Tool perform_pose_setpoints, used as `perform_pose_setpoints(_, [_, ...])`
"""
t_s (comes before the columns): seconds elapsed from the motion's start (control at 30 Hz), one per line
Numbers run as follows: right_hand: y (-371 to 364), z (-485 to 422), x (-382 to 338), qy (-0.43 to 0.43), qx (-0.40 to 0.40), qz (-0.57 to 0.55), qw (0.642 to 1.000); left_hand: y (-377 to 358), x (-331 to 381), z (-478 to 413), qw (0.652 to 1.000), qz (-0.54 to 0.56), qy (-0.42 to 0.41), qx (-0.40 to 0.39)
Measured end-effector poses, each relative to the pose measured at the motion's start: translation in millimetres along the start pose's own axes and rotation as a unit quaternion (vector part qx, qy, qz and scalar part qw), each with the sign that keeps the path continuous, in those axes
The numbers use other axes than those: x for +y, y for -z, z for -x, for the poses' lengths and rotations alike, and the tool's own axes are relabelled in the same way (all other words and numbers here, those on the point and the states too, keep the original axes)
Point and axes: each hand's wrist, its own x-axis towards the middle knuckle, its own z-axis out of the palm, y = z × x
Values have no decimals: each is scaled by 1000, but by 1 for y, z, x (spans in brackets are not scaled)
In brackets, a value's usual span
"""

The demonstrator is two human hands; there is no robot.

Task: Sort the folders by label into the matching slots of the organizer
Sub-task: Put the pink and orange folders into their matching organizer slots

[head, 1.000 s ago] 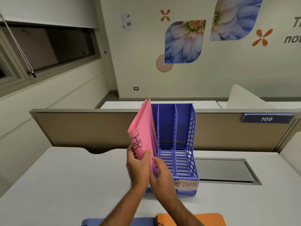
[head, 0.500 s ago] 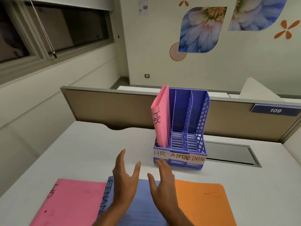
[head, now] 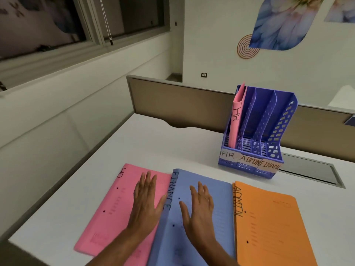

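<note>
Standing in the organizer's [head: 257,131] HR slot was one pink folder [head: 237,120]; a second pink folder [head: 113,204], the blue FINANCE folder [head: 217,208] and orange ADMIN folder [head: 269,223] lay unsorted on the counter [head: 134,143]. Both the left hand [head: 145,200] and right hand [head: 198,208] were flat, fingers spread, gripping nothing.

Three flat paper folders lie side by side along the near edge of the white desk [head: 146,143]: the pink HR folder [head: 113,204] on the left, the blue FINANCE folder [head: 217,204] in the middle, overlapping it, and the orange ADMIN folder [head: 269,227] on the right. Behind them, toward the right, stands the purple plastic three-slot organizer [head: 276,139], with an upright pink folder [head: 237,120] in its leftmost slot. The beige partition panel [head: 182,100] runs behind the desk.
</note>
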Motion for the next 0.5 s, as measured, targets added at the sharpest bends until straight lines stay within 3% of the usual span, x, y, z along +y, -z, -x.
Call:
perform_pose_setpoints(0.2, [-29, 30, -31, 24, -53, 17, 998, 14, -41, 27, 998, -48, 24, -42])
perform_pose_setpoints(0.5, [-69, 67, -69, 120, -171, 184, 960, 24, -104, 53, 984, -127, 68, -104])
